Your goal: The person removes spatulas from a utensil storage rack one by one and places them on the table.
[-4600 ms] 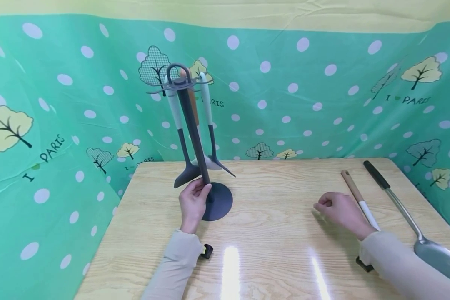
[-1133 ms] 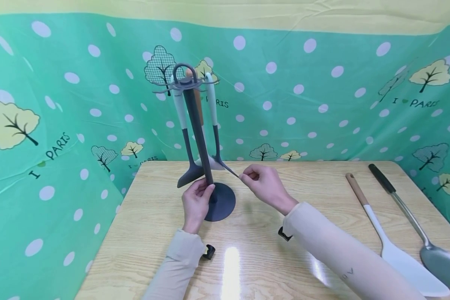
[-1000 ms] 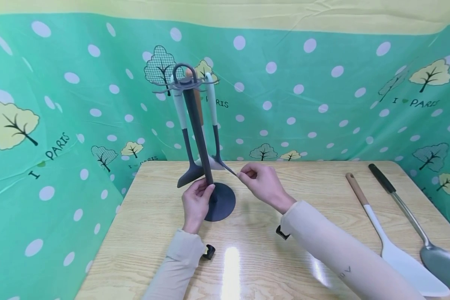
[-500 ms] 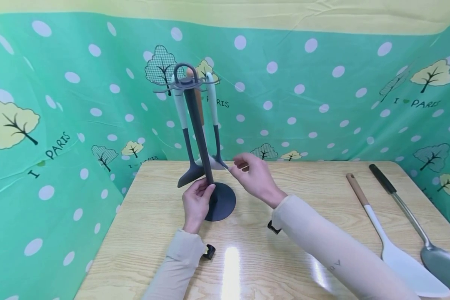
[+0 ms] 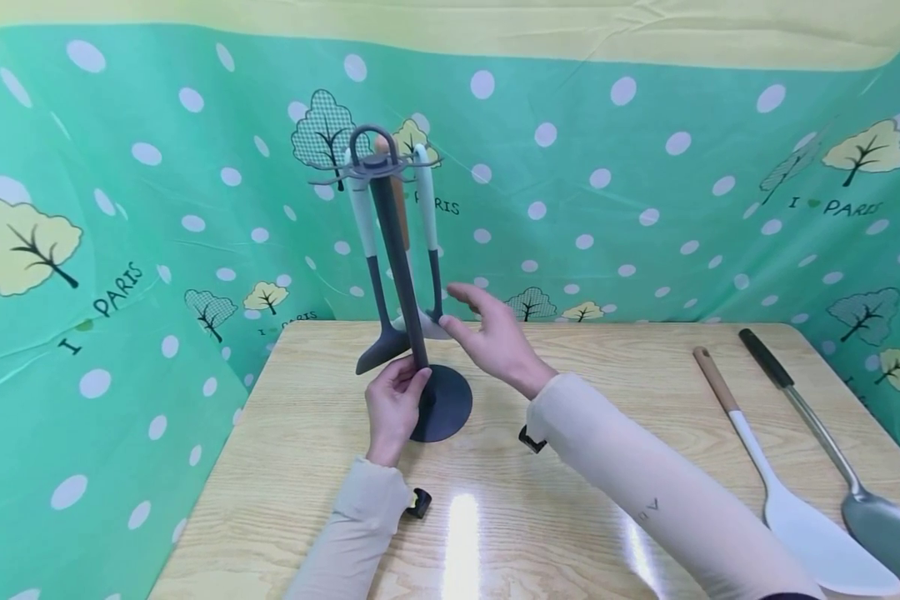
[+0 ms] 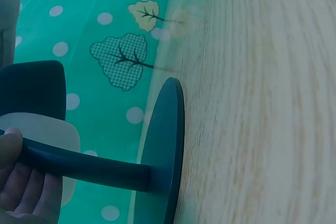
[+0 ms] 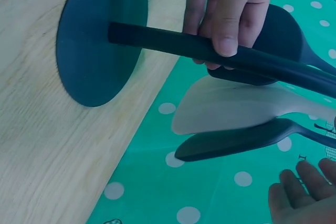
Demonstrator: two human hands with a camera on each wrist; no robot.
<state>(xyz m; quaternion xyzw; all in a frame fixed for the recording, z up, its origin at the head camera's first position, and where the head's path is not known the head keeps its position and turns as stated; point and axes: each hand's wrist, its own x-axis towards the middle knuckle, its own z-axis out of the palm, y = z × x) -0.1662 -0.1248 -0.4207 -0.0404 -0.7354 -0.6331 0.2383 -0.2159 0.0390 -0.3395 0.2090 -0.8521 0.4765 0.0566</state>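
A black utensil stand (image 5: 397, 267) with a round base leans slightly left on the table. My left hand (image 5: 393, 408) grips its pole low down, thumb in front. On the hooks hang a dark-bladed turner (image 5: 382, 346) with a pale green handle, a white-headed utensil (image 7: 226, 106) with a wooden handle, and a second dark-headed utensil (image 5: 427, 208) with a pale green handle. My right hand (image 5: 495, 342) is beside that last utensil, fingers extended and apart, the thumb overlapping its head in the head view. In the right wrist view the right fingers (image 7: 299, 187) hold nothing.
On the right of the wooden table (image 5: 607, 375) lie a white turner (image 5: 817, 533) with a wooden handle and a metal wok spatula (image 5: 885, 525) with a black handle. A green patterned cloth (image 5: 630, 250) hangs behind and at the left.
My right hand came from the table's right side to the right-hand hanging utensil. It pinched that head's tip, then slid left along it and opened its fingers. My left hand kept its grip.
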